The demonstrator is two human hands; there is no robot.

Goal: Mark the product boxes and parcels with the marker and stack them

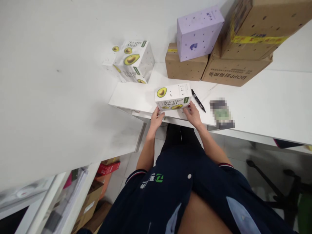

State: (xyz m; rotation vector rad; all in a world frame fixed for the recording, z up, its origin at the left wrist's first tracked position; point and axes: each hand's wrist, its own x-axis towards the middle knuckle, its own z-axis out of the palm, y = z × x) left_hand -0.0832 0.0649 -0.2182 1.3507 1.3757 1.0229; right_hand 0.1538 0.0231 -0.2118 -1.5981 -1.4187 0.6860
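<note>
A white "Su-per Meal" box (173, 97) printed with avocados sits near the front edge of the white table, directly before me. At its lower left corner is my left hand (156, 119), fingers against the box and thumb toward me. My right hand (193, 114) grips the lower right end, its fingertips partly hidden by the carton. Between them the two hands hold the box from both sides. Just right of it lies a black pen (198, 101), close to my right fingers but apart from them.
More avocado-printed boxes (133, 60) are stacked at the back left. Behind stand a brown carton (186, 66) with a purple box (198, 34) on top, and larger cartons (234, 70). A pixelated flat object (222, 113) lies right of the pen. A white wall or panel (60, 81) borders the left.
</note>
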